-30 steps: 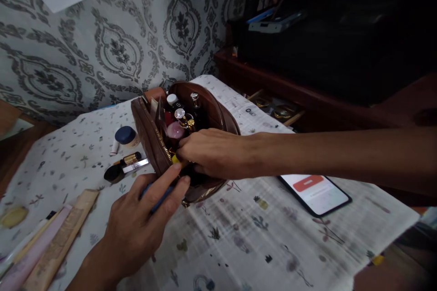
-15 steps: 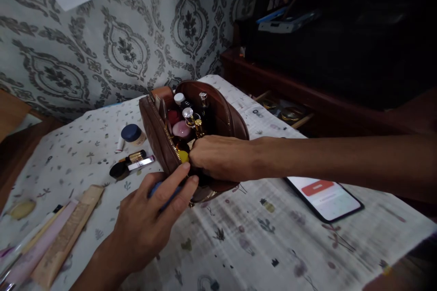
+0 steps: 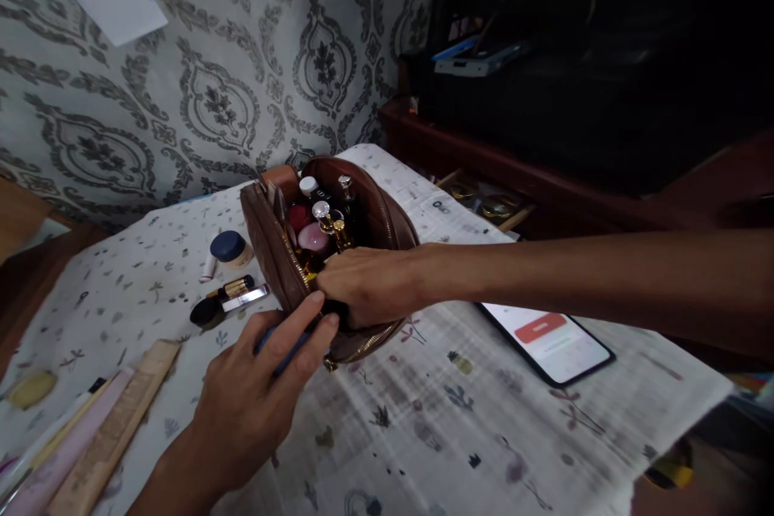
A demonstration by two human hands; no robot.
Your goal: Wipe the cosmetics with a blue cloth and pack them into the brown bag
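A brown zip-up toiletry bag (image 3: 272, 246) stands unzipped on the cloth, packed with bottles and small containers. My right hand (image 3: 363, 282) reaches down into its near end; its fingertips are hidden inside, beside something yellow (image 3: 311, 278). In the bag I see a pink rounded container (image 3: 313, 238), a gold-capped bottle (image 3: 342, 235), a clear-capped bottle (image 3: 322, 214) and a white-capped bottle (image 3: 308, 185). At the bag's near left edge, my left hand (image 3: 260, 379) curls over a blue object (image 3: 293, 351), mostly covered by the fingers. Two of its fingertips reach the bag's rim.
Left of the bag lie a blue-lidded jar (image 3: 230, 248), a black-and-gold tube (image 3: 235, 287), a silver tube (image 3: 245, 298) and a round black item (image 3: 206, 312). Long tubes (image 3: 114, 427) lie nearer. A phone (image 3: 559, 347) is under my right forearm. An opened drawer (image 3: 493, 205) stands beyond.
The view has shifted, so the bag and both hands appear slightly further left. My right hand remains inside the bag, and my left stays at its edge over the blue object.
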